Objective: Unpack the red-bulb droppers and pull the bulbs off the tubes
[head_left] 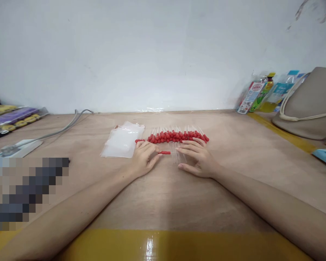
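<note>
My left hand [146, 156] pinches a slim red rubber bulb [165, 152] between thumb and fingers, its end pointing right. Whether a glass tube is attached to it is hidden by the fingers. On the table, my right hand [198, 156] has its fingers stretched apart, the tips at the edge of several clear thin tubes [174, 154]. I cannot tell if it presses on them. Just beyond both hands runs a row of droppers with red bulbs [176, 136], their clear stems pointing toward the wall. Left of my left hand lies a stack of clear plastic bags [122, 140].
A grey cable [57, 133] runs to a white power strip [24, 148] at the left, near yellow and purple packages [15, 116]. Bottles [279, 92], a carton [251, 96] and a beige bag [309, 105] stand at the right. Yellow tape [163, 244] covers the table's front edge.
</note>
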The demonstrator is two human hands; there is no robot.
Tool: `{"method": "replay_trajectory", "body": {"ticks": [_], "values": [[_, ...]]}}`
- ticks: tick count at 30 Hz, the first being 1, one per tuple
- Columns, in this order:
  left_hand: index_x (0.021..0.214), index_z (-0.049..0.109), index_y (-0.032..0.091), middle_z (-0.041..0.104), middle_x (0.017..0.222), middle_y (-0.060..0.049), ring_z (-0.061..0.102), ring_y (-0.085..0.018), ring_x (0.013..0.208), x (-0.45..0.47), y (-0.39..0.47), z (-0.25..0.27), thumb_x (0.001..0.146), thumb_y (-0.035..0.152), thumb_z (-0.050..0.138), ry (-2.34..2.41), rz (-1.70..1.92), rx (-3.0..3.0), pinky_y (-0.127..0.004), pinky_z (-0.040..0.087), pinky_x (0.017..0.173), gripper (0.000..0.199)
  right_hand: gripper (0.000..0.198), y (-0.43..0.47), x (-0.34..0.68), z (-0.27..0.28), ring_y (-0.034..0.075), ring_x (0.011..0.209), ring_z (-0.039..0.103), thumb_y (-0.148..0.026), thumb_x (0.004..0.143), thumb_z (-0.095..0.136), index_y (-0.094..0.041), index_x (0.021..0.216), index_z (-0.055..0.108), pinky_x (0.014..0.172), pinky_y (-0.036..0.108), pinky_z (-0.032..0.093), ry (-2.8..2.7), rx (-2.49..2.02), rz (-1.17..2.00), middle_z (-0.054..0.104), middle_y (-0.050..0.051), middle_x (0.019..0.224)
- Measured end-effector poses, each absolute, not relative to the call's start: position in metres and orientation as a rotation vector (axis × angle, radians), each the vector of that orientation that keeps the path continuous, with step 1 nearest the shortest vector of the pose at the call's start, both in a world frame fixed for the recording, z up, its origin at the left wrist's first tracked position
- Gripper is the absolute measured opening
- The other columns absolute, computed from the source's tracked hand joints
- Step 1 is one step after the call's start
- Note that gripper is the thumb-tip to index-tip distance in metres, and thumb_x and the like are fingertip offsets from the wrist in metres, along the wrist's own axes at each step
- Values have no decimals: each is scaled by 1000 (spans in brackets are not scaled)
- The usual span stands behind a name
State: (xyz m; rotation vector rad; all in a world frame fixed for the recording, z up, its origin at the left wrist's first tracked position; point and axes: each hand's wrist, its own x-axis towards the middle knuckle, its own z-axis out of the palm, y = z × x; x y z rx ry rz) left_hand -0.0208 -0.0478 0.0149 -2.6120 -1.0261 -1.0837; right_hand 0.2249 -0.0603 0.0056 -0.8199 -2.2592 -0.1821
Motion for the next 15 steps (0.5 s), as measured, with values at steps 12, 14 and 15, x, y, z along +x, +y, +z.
{"method": "replay_trajectory", "body": {"ticks": [12,14,15], "values": [[81,54,19,66,84,-1,56,-15,79,-13,-55,17,81,25,55,-870,-1084,-2647,-35,35,79,7,18,-53,219,0,19,102,56,-30,85,52,-20,90,66,94,40,35,-2193,-818,-227,69,2,92],[88,55,18,65,89,-3,56,-17,85,-8,-57,19,80,29,56,-925,-1070,-2664,-35,36,81,13,17,-53,219,0,19,101,56,-28,84,52,-20,87,66,91,39,39,-2201,-781,-228,69,2,92],[93,55,18,65,93,-4,56,-18,89,-6,-58,20,79,31,56,-951,-1053,-2676,-35,37,82,19,16,-53,219,0,19,101,55,-28,84,53,-20,86,66,90,39,40,-2209,-762,-231,69,2,92]]}}
